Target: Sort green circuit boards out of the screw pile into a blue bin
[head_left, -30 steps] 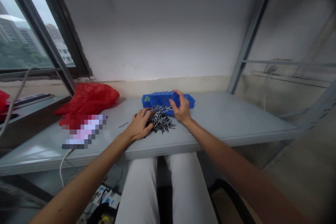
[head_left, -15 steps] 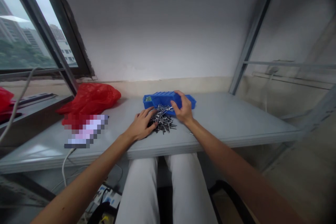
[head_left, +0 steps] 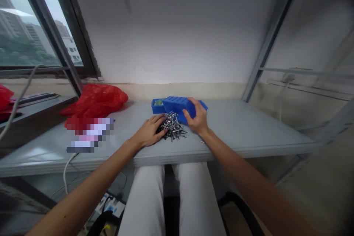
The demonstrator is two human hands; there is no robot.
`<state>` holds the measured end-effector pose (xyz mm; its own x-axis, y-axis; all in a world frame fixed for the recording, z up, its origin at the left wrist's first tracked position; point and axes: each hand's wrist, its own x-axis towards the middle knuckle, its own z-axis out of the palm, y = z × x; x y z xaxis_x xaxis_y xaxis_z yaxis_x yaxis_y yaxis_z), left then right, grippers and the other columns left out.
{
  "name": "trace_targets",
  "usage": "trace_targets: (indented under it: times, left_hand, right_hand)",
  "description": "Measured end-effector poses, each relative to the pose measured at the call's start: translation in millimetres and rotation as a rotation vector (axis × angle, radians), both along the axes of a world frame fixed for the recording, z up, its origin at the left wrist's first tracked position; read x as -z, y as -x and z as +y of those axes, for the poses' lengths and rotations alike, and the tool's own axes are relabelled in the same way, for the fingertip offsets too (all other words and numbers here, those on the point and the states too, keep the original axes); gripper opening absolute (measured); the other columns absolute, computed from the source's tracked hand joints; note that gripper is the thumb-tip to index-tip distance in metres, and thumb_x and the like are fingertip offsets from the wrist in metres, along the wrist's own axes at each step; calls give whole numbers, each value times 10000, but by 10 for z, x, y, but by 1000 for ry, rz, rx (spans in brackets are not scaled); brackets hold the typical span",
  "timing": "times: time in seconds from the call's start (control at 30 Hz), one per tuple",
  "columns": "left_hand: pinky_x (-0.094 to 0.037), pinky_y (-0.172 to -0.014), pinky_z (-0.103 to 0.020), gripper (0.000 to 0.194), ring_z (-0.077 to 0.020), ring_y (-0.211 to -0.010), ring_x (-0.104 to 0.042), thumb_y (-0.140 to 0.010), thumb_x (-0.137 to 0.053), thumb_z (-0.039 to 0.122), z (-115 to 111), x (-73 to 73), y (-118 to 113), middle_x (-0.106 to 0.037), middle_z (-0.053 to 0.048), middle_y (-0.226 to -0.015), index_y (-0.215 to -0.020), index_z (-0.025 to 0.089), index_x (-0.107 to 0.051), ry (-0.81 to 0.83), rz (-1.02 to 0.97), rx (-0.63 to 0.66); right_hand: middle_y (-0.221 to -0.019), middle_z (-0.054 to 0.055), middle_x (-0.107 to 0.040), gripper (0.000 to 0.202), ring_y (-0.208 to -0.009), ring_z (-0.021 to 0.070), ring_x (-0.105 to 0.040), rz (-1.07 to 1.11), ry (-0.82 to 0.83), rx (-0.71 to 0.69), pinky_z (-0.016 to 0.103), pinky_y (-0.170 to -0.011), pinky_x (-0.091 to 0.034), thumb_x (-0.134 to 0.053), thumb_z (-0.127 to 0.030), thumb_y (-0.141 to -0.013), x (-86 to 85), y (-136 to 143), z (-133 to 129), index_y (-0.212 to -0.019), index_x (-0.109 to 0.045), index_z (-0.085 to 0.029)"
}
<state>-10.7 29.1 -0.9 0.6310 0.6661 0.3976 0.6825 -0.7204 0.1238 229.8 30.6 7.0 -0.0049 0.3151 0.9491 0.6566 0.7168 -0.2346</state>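
Note:
My right hand (head_left: pixel 197 118) grips the right end of a blue plastic bin (head_left: pixel 176 105), which is tipped on its side with its ribbed face up. In front of the bin lies a heap of thin, shiny metal pieces (head_left: pixel 173 129) shaped like nails or rivets. My left hand (head_left: pixel 151 131) rests at the heap's left side, fingers stretched out and touching the pieces. Behind the tipped bin stands another blue bin (head_left: pixel 158 109) with something greenish inside, partly hidden.
A red plastic bag (head_left: pixel 96 99) lies on the grey table (head_left: pixel 238 129) to the left, beside a pixelated flat object (head_left: pixel 91 134). A white cable (head_left: pixel 66 171) hangs over the front edge. Metal posts (head_left: pixel 272 40) frame the table, and a wall rises behind.
The tipped bin has tilted further, and my right hand has shifted slightly right with it. More metal pieces show in the heap. My left hand stays nearly where it was.

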Motion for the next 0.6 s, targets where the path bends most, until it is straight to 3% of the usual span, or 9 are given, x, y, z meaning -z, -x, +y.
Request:
trace_targets:
  times: [0.6]
  left_hand:
    - [-382,-1044,-503,529,-302,-1341,-406,-946,-405,490,-31,-12,1,-415,-121,-1492,-1388,203,-453,-22,-9,-12]
  right_hand:
    - [-1218,99,-597,544,-1067,295,-609,-172,-75,56,513,-900,-544,-619,-357,-816,35,-142,-96,-1334,-465,-293]
